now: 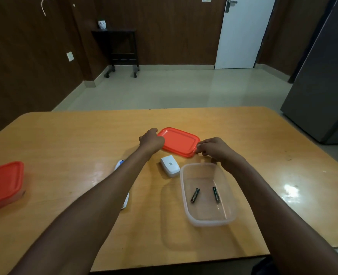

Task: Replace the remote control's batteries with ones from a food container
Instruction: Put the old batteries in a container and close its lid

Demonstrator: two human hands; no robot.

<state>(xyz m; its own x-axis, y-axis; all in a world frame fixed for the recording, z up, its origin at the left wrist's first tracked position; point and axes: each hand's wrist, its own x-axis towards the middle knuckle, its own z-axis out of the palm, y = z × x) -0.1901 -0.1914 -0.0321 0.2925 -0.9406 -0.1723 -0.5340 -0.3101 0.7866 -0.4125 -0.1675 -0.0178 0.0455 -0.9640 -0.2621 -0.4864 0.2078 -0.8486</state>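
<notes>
A clear food container [228,212] stands open on the wooden table [65,139], with two dark batteries [195,195] [216,194] lying on its floor. Its red lid [181,140] lies flat beyond it. My left hand [151,140] grips the lid's left edge and my right hand [213,148] pinches its right corner. The white remote control [125,203] lies mostly hidden under my left forearm. Its white battery cover [169,166] rests between the lid and the container.
A second container with a red lid [3,183] sits at the table's left edge. A grey cabinet [326,76] stands to the right beyond the table. The table's near edge runs just below the clear container.
</notes>
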